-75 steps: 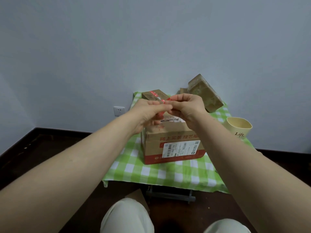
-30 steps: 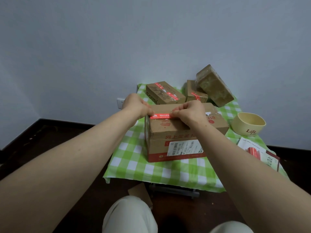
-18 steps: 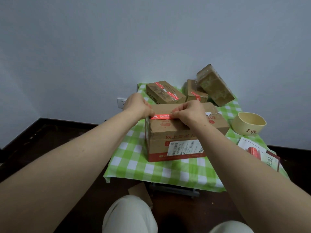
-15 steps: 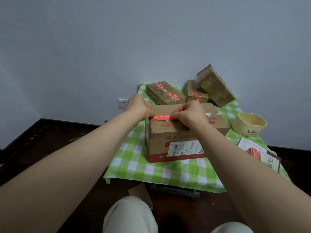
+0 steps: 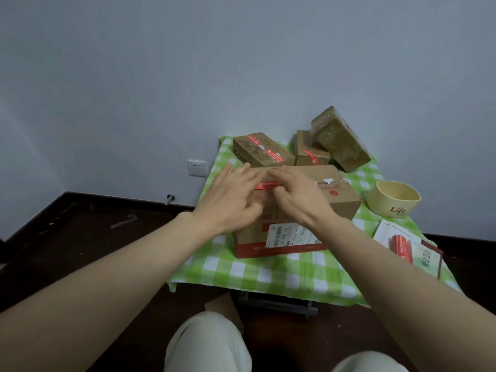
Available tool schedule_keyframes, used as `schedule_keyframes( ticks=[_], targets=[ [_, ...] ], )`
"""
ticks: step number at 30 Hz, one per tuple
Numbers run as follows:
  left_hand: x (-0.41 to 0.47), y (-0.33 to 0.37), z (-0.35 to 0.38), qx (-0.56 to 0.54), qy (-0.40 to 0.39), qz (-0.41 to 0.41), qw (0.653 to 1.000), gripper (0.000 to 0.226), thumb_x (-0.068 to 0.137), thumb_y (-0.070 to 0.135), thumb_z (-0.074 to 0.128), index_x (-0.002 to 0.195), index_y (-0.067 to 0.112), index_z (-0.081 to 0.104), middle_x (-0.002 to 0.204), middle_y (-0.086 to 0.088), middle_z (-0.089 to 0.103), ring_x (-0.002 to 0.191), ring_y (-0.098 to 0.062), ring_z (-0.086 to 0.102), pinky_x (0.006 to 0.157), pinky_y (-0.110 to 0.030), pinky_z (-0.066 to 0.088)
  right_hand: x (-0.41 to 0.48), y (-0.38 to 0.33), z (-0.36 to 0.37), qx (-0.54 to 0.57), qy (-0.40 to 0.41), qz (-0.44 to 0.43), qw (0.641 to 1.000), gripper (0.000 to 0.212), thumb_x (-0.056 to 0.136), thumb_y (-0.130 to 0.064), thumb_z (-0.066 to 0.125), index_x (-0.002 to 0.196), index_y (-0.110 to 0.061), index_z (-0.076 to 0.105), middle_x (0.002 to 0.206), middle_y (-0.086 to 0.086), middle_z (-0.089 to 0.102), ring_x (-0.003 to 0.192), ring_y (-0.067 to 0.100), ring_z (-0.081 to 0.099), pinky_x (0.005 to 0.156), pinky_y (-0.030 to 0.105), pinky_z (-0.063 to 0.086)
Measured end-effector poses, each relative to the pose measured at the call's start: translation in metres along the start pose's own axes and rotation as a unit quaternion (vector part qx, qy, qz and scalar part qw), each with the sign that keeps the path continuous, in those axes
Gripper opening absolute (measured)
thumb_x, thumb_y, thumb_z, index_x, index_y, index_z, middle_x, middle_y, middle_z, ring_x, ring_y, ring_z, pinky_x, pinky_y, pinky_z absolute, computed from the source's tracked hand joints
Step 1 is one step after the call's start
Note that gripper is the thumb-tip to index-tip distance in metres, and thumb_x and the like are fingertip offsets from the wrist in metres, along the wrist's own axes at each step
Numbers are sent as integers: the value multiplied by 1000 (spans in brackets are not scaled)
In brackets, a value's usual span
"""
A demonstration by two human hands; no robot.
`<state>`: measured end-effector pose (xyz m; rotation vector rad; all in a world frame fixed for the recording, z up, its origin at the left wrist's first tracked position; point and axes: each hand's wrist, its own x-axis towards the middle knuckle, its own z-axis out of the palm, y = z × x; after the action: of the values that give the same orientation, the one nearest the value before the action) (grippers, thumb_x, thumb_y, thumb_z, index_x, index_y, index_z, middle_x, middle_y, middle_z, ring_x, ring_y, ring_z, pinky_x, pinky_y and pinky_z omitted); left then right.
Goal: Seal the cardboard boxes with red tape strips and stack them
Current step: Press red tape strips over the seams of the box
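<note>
A large cardboard box [image 5: 338, 200] with a shipping label stands on the green checked table [image 5: 268, 275]. A red tape strip [image 5: 265, 186] lies across its top near the front left edge. My left hand [image 5: 230, 200] and my right hand [image 5: 298, 200] hover flat over the box top with fingers spread, on either side of the strip. The fingertips look blurred; whether they touch the tape I cannot tell. Behind the box sit two smaller boxes with red tape, one on the left [image 5: 261, 151] and one in the middle [image 5: 310, 154]. A plastic-wrapped box [image 5: 341, 139] leans on the latter.
A cream cup marked Life [image 5: 393, 202] stands at the right of the table. A sheet with red tape strips [image 5: 401, 245] lies on a booklet at the near right corner. A wall socket [image 5: 197, 168] is left of the table. My knees are below.
Both hands have let go of the tape ends and opened out flat over the box top. The strip now lies on the box. The camera has tilted slightly.
</note>
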<state>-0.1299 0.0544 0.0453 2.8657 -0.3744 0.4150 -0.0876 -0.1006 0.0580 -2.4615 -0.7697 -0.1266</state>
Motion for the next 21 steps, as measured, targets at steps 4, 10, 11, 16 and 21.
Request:
schedule_keyframes(
  ticks=[4, 10, 11, 16, 21],
  targets=[
    [-6, -2, 13, 51, -102, 8, 993, 98, 71, 66, 28, 150, 10, 16, 159, -6, 12, 147, -15, 9, 117, -27, -2, -10, 6, 16, -151, -113, -26, 982, 65, 87, -24, 40, 149, -16, 23, 158, 3, 18, 146, 16, 13, 117, 29, 6],
    [-4, -13, 9, 56, -93, 23, 994, 82, 86, 57, 52, 150, 20, 17, 159, 3, 13, 146, -10, 10, 114, -21, 7, -9, 20, 4, -179, -123, -38, 975, 71, 83, -19, 48, 149, -23, 21, 158, -5, 18, 145, 11, 15, 118, 30, 18],
    [-6, -15, 9, 46, -88, 18, 995, 82, 85, 57, 52, 150, 22, 18, 159, 5, 13, 146, -8, 10, 114, -21, 10, -10, 22, 2, -180, -119, -34, 976, 71, 83, -18, 47, 149, -24, 22, 157, -7, 19, 145, 10, 15, 117, 29, 21],
    [-8, -14, 16, 32, -64, 7, 997, 77, 86, 54, 54, 149, 21, 23, 158, 6, 17, 145, -7, 11, 114, -22, 14, -13, 22, 7, -170, -105, -32, 979, 71, 80, -15, 52, 147, -20, 28, 156, -4, 23, 144, 12, 18, 114, 28, 23],
    [2, -8, 1, 68, -42, 32, 996, 82, 79, 58, 61, 142, 14, 35, 150, -3, 34, 139, -17, 28, 114, -25, 14, -11, 13, -1, -89, -83, 12, 993, 67, 74, -17, 53, 139, -14, 37, 145, 5, 40, 135, 22, 35, 108, 31, 32]
  ],
)
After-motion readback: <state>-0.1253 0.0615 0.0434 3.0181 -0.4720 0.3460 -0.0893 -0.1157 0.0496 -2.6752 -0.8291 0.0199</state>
